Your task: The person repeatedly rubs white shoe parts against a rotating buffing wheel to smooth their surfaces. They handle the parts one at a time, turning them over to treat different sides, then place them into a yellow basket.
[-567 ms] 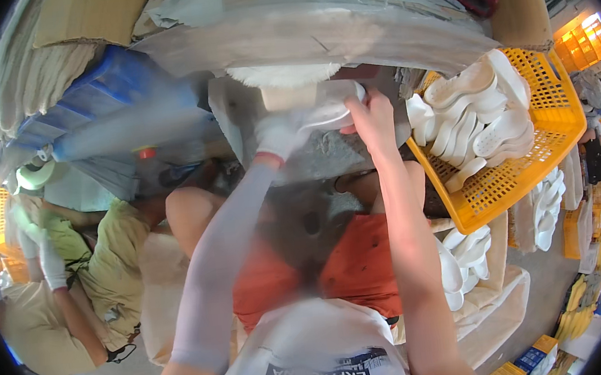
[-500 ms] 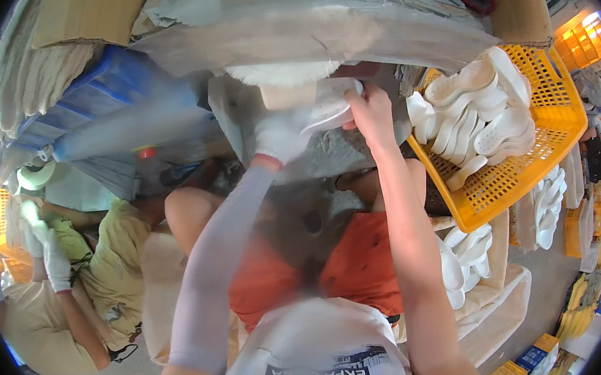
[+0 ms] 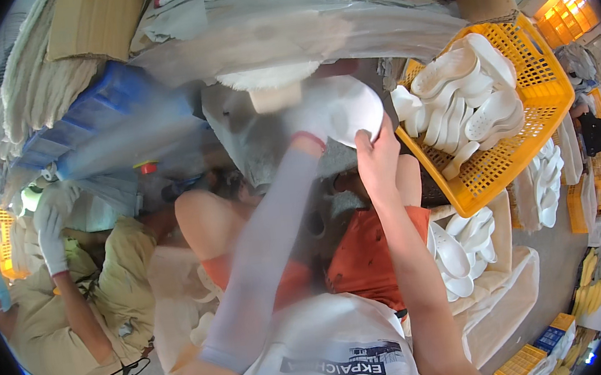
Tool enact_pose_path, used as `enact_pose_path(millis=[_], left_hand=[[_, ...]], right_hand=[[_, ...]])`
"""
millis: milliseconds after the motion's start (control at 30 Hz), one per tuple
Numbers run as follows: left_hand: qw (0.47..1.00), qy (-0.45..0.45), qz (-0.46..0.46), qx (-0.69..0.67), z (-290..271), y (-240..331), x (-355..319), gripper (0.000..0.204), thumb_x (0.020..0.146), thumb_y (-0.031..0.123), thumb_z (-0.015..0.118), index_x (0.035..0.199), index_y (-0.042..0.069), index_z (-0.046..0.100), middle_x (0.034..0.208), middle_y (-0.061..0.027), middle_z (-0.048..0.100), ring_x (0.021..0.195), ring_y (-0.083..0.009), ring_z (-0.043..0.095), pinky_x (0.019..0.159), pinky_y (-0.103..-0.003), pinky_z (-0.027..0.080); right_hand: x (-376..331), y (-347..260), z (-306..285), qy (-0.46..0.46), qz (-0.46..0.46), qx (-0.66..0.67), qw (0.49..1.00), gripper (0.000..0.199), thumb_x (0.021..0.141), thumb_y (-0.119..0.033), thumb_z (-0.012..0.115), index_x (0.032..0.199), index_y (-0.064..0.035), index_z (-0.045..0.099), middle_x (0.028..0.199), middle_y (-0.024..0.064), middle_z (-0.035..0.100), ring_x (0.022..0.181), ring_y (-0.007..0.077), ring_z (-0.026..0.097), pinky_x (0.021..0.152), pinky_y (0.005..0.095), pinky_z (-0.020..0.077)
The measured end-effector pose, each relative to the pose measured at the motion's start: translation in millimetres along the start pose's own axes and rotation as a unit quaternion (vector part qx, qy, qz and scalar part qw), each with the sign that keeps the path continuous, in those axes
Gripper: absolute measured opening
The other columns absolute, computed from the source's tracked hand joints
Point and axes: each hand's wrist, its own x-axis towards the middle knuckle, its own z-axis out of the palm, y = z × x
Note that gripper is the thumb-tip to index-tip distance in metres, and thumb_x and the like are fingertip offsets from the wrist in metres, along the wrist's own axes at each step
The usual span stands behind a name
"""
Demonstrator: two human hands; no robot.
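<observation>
A white, glossy, rounded ladle-like piece [image 3: 361, 113] is held between both my hands, just below and right of a fluffy white polishing wheel [image 3: 268, 79]; a small gap appears to separate them. My left hand [image 3: 314, 116], in a white glove with a red cuff, grips the piece from its left side; motion blurs the fingers. My bare right hand [image 3: 378, 152] pinches the lower right edge, thumb in front. A yellow basket [image 3: 485, 184] at my right holds several similar white pieces [image 3: 480, 94], some with small holes.
More white pieces [image 3: 459, 252] lie in a cloth-lined container beside my right leg. At the left sits another person [image 3: 73, 310] with a gloved hand [image 3: 50, 230]. A dusty plastic-covered ledge [image 3: 286, 33] hangs over the wheel, and a blue crate [image 3: 91, 121] stands at its left.
Both hands have turned the piece so its rounded side shows instead of its perforated face. My left hand has moved right; my right hand has come slightly lower. The other person's gloved hand has risen.
</observation>
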Motion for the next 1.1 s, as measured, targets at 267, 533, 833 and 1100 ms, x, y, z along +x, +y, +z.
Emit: enact_pose_path(millis=[267, 533, 833, 1100], left_hand=[[0.962, -0.028, -0.243, -0.122, -97.0, -66.3, -30.4, 0.074, 0.094, 0.065, 0.056, 0.136, 0.004, 0.064, 0.140, -0.0223, 0.064, 0.125, -0.0340, 0.064, 0.098, -0.042, 0.054], [0.900, -0.049, -0.227, -0.369, -120.3, 23.7, -44.7, 0.036, 0.101, 0.028, 0.066, 0.124, 0.001, 0.070, 0.114, -0.0159, 0.073, 0.100, -0.0225, 0.069, 0.086, -0.036, 0.057], [0.713, -0.141, -0.209, -0.654, -71.1, 54.4, -101.0, 0.032, 0.106, 0.019, 0.059, 0.134, 0.003, 0.063, 0.121, -0.0056, 0.069, 0.107, -0.0172, 0.067, 0.094, -0.033, 0.055], [0.957, -0.065, -0.185, -0.215, -47.2, 18.6, -82.9, 0.055, 0.103, 0.048, 0.051, 0.116, -0.001, 0.072, 0.105, -0.0216, 0.075, 0.096, -0.0372, 0.071, 0.085, -0.044, 0.054]], right_hand=[[67.6, 19.2, 36.2, -0.164, 0.116, 0.150, 0.968, 0.037, 0.095, -0.006, 0.051, 0.127, 0.0115, 0.060, 0.108, 0.0191, 0.071, 0.088, 0.0248, 0.076, 0.063, 0.0352, 0.0650], [55.8, 23.3, 75.5, -0.102, 0.092, 0.085, 0.987, 0.050, 0.086, -0.015, 0.060, 0.132, 0.0048, 0.058, 0.112, 0.0269, 0.072, 0.111, 0.0405, 0.069, 0.099, 0.0440, 0.0510], [-70.9, 15.3, -6.3, -0.138, 0.071, -0.129, 0.979, 0.070, 0.088, -0.010, 0.068, 0.148, 0.0123, 0.038, 0.117, 0.0297, 0.059, 0.102, 0.0430, 0.061, 0.090, 0.0482, 0.0505], [-112.2, 14.7, -13.4, -0.186, -0.226, -0.325, 0.899, 0.072, 0.079, -0.010, 0.082, 0.140, 0.0097, 0.049, 0.139, 0.0334, 0.056, 0.125, 0.0468, 0.059, 0.105, 0.0477, 0.0506]])
